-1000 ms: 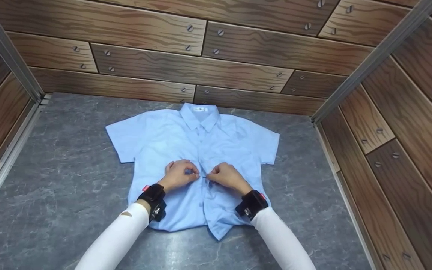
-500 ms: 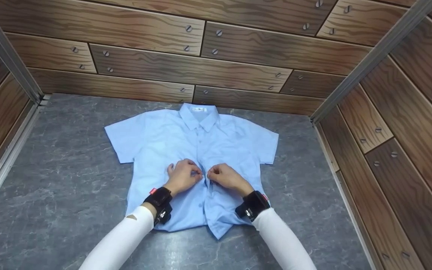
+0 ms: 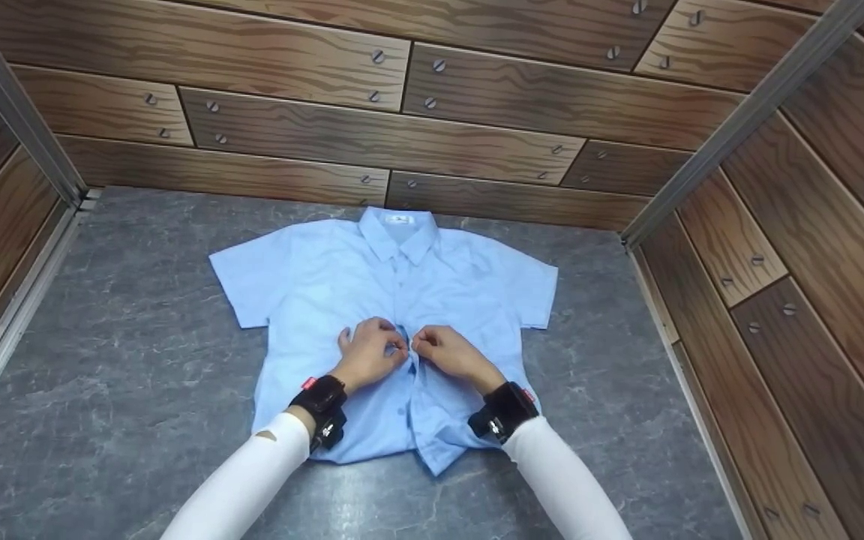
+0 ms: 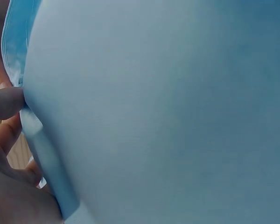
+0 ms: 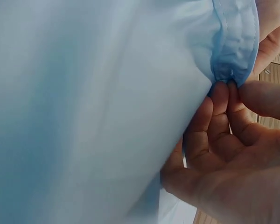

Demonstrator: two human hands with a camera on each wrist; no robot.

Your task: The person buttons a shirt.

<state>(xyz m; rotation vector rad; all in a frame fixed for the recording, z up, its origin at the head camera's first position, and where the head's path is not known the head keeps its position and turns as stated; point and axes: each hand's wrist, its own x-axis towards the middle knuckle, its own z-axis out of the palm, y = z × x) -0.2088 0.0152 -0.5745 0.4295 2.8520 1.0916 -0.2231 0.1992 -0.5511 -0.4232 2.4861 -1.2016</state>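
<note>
A light blue short-sleeved button-up shirt lies front up, collar toward the back wall. Over the lower half of its front opening, my left hand pinches one front edge with thumb and fingertips. Close beside it, my right hand grips the facing edge. The right wrist view shows the stitched button placket bunched between the fingertips, a small slit right at them. In the left wrist view, fingers hold the cloth edge at the far left. The button at the fingertips is hidden.
The shirt lies on a grey marbled table. Wood-patterned panels wall the back and both sides, joined by metal corner posts. One lower front corner of the shirt points toward the person.
My left hand has moved slightly right, closer to the right hand, and the placket edges are now lifted a little between them. The rest of the shirt lies nearly unchanged.
</note>
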